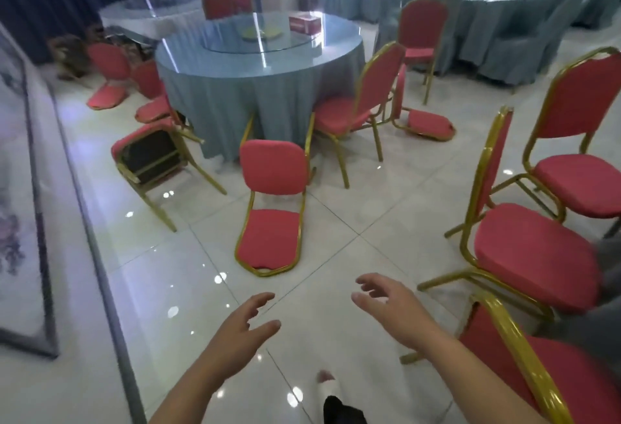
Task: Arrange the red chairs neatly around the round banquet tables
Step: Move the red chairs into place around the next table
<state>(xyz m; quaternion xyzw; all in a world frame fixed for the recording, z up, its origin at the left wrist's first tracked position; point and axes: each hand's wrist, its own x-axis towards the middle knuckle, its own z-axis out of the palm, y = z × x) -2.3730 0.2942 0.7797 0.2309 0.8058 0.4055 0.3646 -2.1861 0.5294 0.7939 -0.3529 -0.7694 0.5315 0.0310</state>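
A round banquet table (235, 87) with a grey-blue cloth and a glass turntable stands ahead. A red chair with a gold frame (274, 201) lies tipped on its back on the floor right in front of it. Another red chair (151, 158) lies overturned at its left, and several more lie toppled farther left and at the right side. One red chair (356, 104) stands upright at the table's right. Both hands reach forward over the floor, fingers spread, holding nothing: my left hand (242, 326) and my right hand (396, 306), just short of the tipped chair.
Three upright red chairs (531, 262) crowd the right edge close to my right arm. A second covered table (487, 7) with grey-covered chairs stands at the back right. A framed panel (20, 208) leans along the left wall. A red box (304, 24) sits on the table.
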